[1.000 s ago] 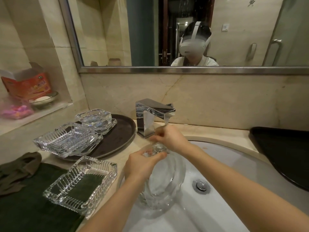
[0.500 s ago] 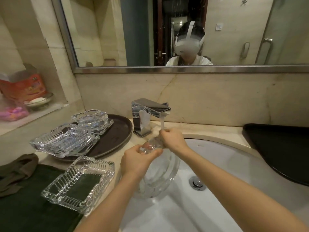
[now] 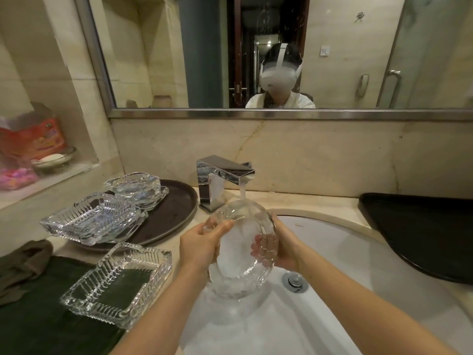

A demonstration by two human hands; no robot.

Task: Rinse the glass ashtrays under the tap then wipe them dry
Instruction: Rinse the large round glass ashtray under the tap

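At a marble washbasin beneath a wide mirror, a person tilts a round glass ashtray [image 3: 243, 249] on edge over the sink [image 3: 358, 252], its upper rim meeting the thin stream from the chrome tap [image 3: 225, 175]. The left hand [image 3: 202, 245] grips the near-left rim, thumb curled over the top edge; the right hand [image 3: 284, 245] cups the opposite side, its fingers [image 3: 258, 248] showing through the clear wall as they wrap behind it. Both hands are closed on the piece.

On the surface to the left, 1 rectangular ribbed ashtray [image 3: 120, 283] rests on a dark green towel [image 3: 33, 329], apparently waiting to be dried or already wiped. 2 more ashtrays, another ribbed one [image 3: 94, 219] and a rounded one [image 3: 135, 185], sit on a dark round tray [image 3: 174, 213] behind it.

The thick cut glass looks heavy and rigid, and wet it is likely slippery and apt to chip against the ceramic bowl. Holding it by opposite rims with 2 hands, low over the basin, seems the safest hold.
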